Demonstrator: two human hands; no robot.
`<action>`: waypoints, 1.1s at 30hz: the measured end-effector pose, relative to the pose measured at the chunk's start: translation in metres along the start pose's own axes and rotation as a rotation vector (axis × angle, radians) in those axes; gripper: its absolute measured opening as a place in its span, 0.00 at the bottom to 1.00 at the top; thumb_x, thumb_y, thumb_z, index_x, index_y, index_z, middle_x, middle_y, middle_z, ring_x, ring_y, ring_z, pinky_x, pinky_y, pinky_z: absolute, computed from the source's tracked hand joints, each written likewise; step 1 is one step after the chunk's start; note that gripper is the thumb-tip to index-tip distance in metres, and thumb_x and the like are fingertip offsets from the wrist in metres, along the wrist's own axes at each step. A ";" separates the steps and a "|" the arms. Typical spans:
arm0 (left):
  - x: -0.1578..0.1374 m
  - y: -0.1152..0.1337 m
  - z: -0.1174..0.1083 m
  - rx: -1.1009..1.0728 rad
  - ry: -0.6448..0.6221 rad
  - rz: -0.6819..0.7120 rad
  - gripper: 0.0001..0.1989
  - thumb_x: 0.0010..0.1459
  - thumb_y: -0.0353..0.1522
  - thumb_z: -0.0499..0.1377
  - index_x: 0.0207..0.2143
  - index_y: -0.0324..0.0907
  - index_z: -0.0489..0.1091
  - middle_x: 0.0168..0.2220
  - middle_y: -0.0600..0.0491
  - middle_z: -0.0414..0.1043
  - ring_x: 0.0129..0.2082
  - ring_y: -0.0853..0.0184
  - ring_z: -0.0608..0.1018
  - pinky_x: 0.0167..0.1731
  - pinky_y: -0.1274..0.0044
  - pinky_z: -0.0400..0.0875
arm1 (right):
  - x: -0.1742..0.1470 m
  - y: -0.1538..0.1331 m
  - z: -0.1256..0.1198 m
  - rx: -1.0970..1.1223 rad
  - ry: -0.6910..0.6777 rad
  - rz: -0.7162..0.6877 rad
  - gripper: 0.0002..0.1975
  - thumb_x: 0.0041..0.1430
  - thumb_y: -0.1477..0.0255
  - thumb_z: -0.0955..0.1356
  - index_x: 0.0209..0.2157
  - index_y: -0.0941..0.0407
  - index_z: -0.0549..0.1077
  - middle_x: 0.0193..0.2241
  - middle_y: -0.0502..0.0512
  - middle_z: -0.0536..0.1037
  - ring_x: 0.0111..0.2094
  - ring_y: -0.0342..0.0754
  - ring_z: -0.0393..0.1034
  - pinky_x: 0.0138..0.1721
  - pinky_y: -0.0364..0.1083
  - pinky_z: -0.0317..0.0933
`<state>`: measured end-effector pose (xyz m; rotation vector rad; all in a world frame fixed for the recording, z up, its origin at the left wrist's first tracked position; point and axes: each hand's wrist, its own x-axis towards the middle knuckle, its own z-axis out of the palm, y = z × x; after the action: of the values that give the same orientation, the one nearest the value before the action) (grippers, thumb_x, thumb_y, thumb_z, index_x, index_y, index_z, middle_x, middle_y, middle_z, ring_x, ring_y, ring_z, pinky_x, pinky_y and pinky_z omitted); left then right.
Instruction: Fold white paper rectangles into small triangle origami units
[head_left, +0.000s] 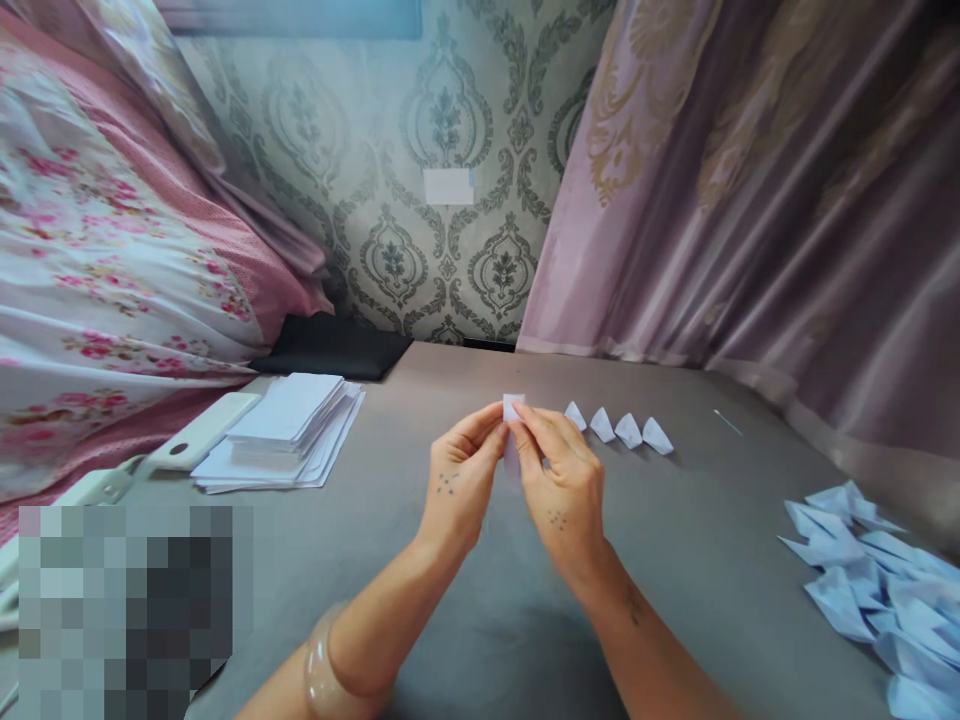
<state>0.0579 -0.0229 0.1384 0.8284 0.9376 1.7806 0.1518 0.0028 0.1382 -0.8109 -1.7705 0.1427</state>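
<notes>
One view serves, worn on the head of the person and looking forward and down across the worktop (690,580). The left forearm (390,620) enters from 7 o'clock and the right forearm (637,640) from 5, bringing the left hand (459,480) and right hand (564,500) near mid-frame, close to the lens. Patterned wall (375,160) fills 12 o'clock, farther off; floral fabric (135,240) borders 10, a curtain (675,200) 2.
</notes>
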 end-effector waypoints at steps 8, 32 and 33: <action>-0.001 0.004 0.003 0.007 0.041 -0.021 0.14 0.49 0.32 0.66 0.40 0.41 0.77 0.42 0.48 0.78 0.46 0.61 0.77 0.48 0.71 0.70 | -0.004 0.003 0.006 -0.047 0.008 -0.004 0.15 0.63 0.76 0.62 0.50 0.54 0.72 0.39 0.55 0.76 0.41 0.47 0.69 0.45 0.49 0.66; -0.003 -0.003 -0.003 0.345 -0.088 0.237 0.12 0.57 0.33 0.60 0.44 0.46 0.76 0.44 0.53 0.78 0.45 0.63 0.77 0.49 0.73 0.70 | 0.007 -0.008 -0.007 0.201 0.027 0.319 0.05 0.60 0.71 0.65 0.33 0.55 0.73 0.33 0.52 0.73 0.33 0.43 0.68 0.35 0.44 0.64; -0.003 -0.003 -0.004 0.370 -0.091 0.248 0.12 0.57 0.33 0.60 0.44 0.46 0.76 0.43 0.53 0.78 0.44 0.63 0.78 0.49 0.74 0.70 | 0.007 -0.007 -0.008 0.200 0.022 0.328 0.05 0.60 0.71 0.65 0.33 0.55 0.73 0.32 0.52 0.73 0.32 0.43 0.68 0.35 0.44 0.64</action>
<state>0.0573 -0.0259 0.1333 1.2971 1.1631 1.7838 0.1548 -0.0007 0.1504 -0.9464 -1.5623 0.5175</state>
